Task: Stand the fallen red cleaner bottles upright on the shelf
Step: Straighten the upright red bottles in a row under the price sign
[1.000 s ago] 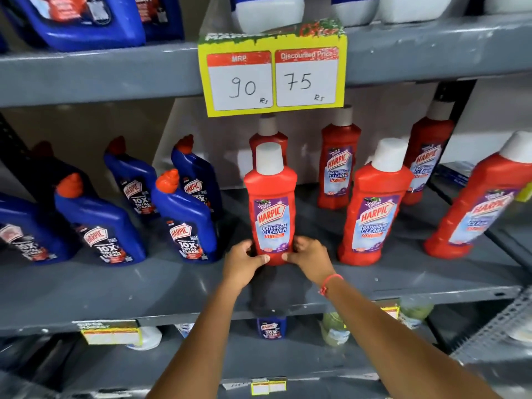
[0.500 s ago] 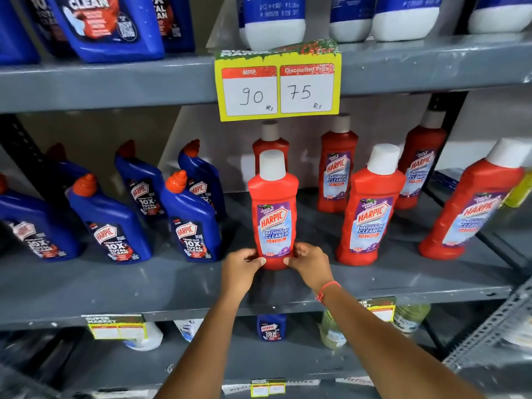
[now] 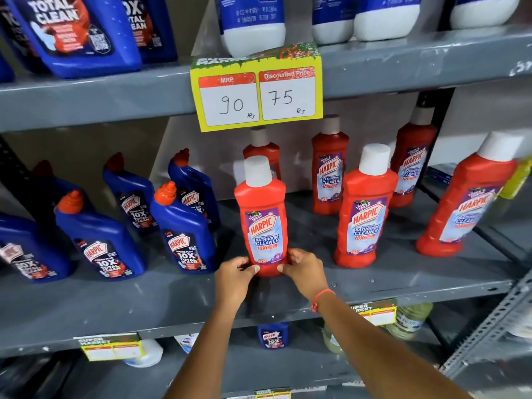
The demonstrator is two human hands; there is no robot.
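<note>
Fingertips of our left hand (image 3: 235, 273) and right hand (image 3: 302, 268) pinch the base of the upright red plastic white-capped cleaner bottle (image 3: 261, 214); it stands on the grey metal shelf (image 3: 144, 298), beside blue angled-neck bottles (image 3: 184, 234).

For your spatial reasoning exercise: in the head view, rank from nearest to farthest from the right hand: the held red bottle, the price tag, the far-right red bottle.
1. Held red bottle, touching the right hand.
2. Far-right red bottle, off to the right.
3. Price tag, above on the upper shelf edge.
</note>
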